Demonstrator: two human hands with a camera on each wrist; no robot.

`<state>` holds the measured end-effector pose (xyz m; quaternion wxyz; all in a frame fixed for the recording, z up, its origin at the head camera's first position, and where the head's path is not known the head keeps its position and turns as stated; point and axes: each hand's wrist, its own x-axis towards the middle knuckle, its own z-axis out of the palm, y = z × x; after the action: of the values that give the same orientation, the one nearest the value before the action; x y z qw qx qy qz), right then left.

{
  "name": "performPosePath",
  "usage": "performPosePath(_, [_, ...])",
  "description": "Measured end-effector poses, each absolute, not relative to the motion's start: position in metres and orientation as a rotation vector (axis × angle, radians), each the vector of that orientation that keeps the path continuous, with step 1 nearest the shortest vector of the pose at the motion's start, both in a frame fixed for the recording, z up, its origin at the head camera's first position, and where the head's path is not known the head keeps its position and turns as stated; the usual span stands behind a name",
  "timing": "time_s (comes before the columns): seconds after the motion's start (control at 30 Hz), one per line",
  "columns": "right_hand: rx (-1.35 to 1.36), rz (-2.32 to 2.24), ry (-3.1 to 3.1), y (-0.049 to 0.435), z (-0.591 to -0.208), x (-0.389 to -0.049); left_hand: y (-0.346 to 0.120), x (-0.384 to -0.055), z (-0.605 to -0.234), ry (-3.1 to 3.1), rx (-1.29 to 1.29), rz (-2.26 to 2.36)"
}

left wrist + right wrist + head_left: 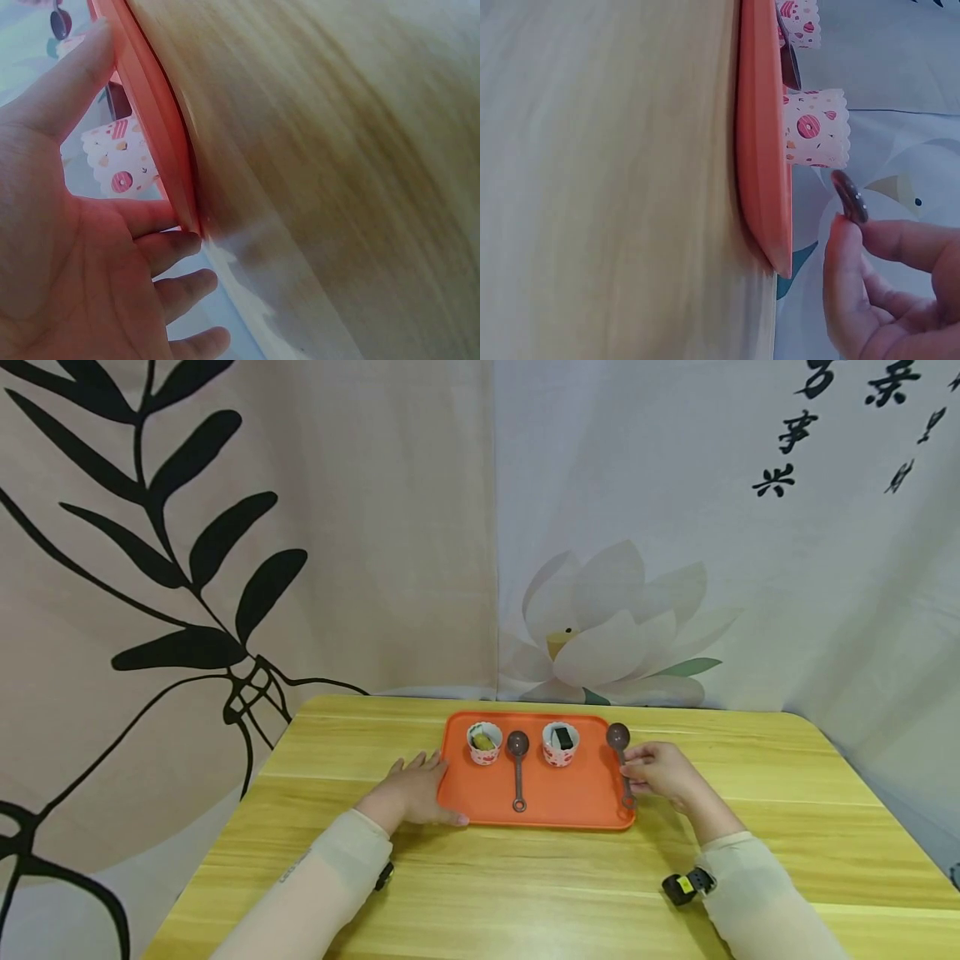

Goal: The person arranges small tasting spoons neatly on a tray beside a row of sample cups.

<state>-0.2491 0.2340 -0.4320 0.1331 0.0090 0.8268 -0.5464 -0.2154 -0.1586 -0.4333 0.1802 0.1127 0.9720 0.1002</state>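
Note:
An orange tray [555, 814] lies on the table, carrying two patterned paper cups and a brown spoon. My left hand [416, 789] rests against the tray's left end, fingers and thumb spread along the rim. The left cup [483, 758] holds something yellowish, while the right cup [558, 758] has a black-and-white piece inside. Between the cups lies the brown spoon [518, 768], bowl toward the far side. At the tray's right end my right hand [663, 772] pinches a second brown spoon [618, 737] between thumb and fingertips; in the right wrist view this spoon [849, 196] appears raised above the rim.
The yellow wood-grain table [540, 893] extends around the tray on all sides. A curtain [405, 527] with printed leaves, a lotus and characters hangs behind the table's far edge. A black wrist camera [686, 887] is strapped to the right wrist.

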Motion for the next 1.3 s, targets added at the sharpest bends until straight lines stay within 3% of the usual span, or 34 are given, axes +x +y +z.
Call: performPosePath(1.3, [0.037, -1.595, 2.365, 0.206, -0.438, -0.259, -0.158, -0.214, -0.43, 2.748, 0.324, 0.3])
